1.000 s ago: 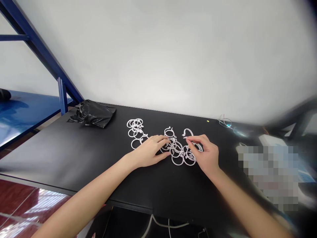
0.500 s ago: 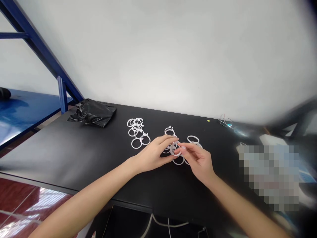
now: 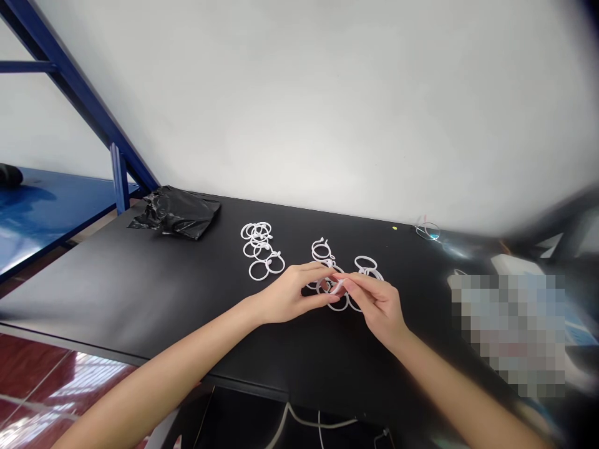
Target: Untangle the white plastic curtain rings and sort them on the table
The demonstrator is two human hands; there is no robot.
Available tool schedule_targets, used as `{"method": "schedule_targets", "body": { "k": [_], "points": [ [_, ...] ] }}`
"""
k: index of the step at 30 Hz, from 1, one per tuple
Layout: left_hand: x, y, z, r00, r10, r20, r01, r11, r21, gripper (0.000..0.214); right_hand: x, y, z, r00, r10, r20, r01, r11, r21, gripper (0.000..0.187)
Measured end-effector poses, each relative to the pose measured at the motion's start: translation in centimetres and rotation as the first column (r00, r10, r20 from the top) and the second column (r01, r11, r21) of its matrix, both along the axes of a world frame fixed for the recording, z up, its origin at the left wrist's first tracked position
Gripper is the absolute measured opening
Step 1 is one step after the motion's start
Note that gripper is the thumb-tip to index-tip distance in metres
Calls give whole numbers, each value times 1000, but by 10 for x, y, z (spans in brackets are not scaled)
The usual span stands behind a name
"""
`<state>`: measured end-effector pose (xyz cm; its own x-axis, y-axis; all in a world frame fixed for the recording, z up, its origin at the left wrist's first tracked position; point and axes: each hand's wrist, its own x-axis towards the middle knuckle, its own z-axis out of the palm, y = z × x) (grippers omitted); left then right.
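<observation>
Both my hands meet over the middle of a black table [image 3: 140,293]. My left hand [image 3: 290,292] and my right hand [image 3: 374,299] each pinch the same white plastic ring [image 3: 331,287] between thumb and fingers, just above the tabletop. Under and behind them lies a loose heap of white rings [image 3: 362,267], partly hidden by my fingers. A second, tidier cluster of white rings [image 3: 259,248] lies to the left of my left hand.
A crumpled black plastic bag [image 3: 175,213] lies at the table's back left. A blue metal frame [image 3: 75,93] and blue shelf [image 3: 42,206] stand to the left. A small clear ring-like item [image 3: 427,231] sits at the back right. Cables [image 3: 309,424] hang below the front edge.
My right hand moved left from the heap with a ring, and my left hand rose to meet it. Both now pinch the ring together.
</observation>
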<state>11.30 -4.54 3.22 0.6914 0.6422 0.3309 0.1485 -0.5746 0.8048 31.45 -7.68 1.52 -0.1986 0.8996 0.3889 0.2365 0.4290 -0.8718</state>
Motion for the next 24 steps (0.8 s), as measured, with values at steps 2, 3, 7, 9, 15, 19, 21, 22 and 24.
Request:
{"method": "schedule_targets", "body": {
  "k": [2,3,7,9,15,19,21,22,24],
  "points": [
    [0,0,0,1000,-3,-3,3,1000,12,21,0,-1,0,1000,14,16,-14,1000,7,22],
    [0,0,0,1000,5,-1,-5,1000,28,23,1,-2,0,999,18,28,-19,1000,8,22],
    [-5,6,-7,984,167,-66,-149,963,225,36,6,0,-4,997,-3,80,4,1000,-4,30],
    [-11,14,-11,918,367,-151,-284,873,396,37,8,6,-5,983,-62,171,58,998,28,35],
    [-43,41,-19,499,813,-299,-489,549,678,39,2,29,-5,752,-140,644,3,978,209,40],
    [-56,46,-17,380,864,-331,-508,494,705,37,-8,30,-3,577,-110,809,-52,984,171,48],
    [-57,46,-15,377,868,-324,-514,487,706,32,-12,30,-2,546,-111,830,-60,984,170,49],
    [-58,46,-15,377,870,-318,-518,482,707,31,-14,31,-1,545,-105,832,-70,983,170,49],
    [-58,46,-15,363,876,-318,-524,474,708,31,-17,33,1,554,-91,827,-95,980,172,46]
  ]
}}
